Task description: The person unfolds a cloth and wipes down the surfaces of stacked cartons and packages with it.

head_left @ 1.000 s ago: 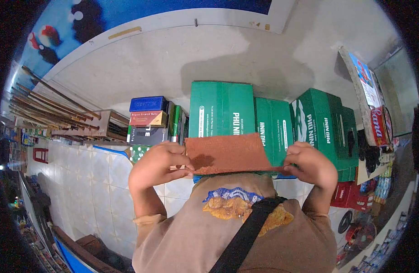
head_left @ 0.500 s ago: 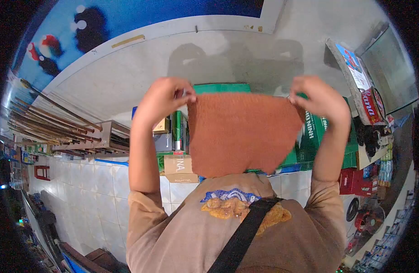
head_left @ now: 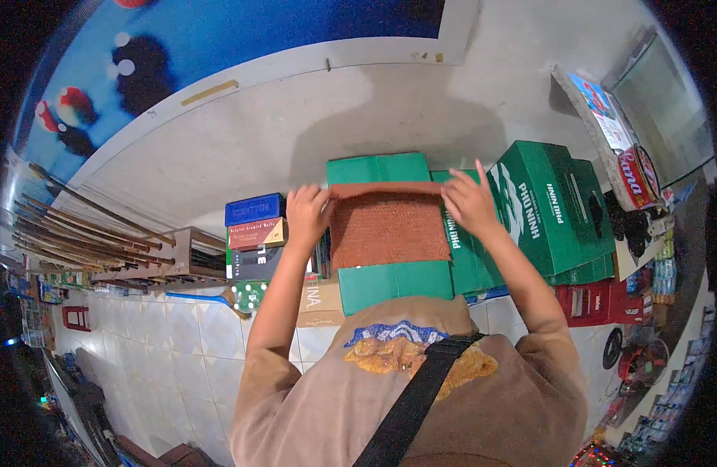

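A reddish-brown cloth (head_left: 389, 229) lies against the front of a green carton (head_left: 397, 288), with its top edge folded over near the carton's upper part. My left hand (head_left: 308, 214) pinches the cloth's upper left corner. At the upper right corner, my right hand (head_left: 469, 198) holds the edge between thumb and fingers, with other fingers raised. The carton's green surface shows above and below the cloth.
Green cartons (head_left: 541, 210) stand at the right, beside a red crate (head_left: 599, 302). Small boxes, one of them blue (head_left: 255, 208), are stacked at the left. Wooden cues (head_left: 101, 226) stand in a rack farther left. A leaning sign (head_left: 615, 132) is at the far right.
The cloth was raised and spread out between both hands; now it rests against the green carton with its top edge folded. My hands have moved forward and closer together.
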